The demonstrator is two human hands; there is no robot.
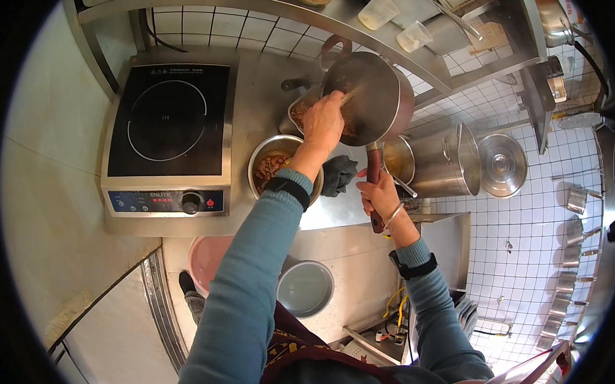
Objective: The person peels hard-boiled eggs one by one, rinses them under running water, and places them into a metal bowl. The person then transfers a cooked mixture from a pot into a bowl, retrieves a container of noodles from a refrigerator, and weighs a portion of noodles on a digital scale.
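My right hand (382, 195) is wrapped round the reddish-brown handle (374, 164) of a deep saucepan (375, 98), which is tilted with its dark inside facing left. Closed on a thin, light-coloured utensil (349, 96), my left hand (323, 126) reaches to the pan's mouth; the utensil's far end is hard to make out. Brown minced-looking food clings inside the pan. Under its rim stands a metal container (289, 121) of similar food, partly hidden by my hand. Nearer me is a round steel bowl (253, 160) of brown pieces, partly covered by my left forearm.
An induction cooker (166, 122) stands at left. A dark crumpled cloth (339, 175) lies beside the bowl. To the right are a smaller pot (398, 160), a tall steel stockpot (449, 163) and a lid (503, 165). A metal shelf (356, 28) overhangs the counter; a grey bucket (305, 288) is below.
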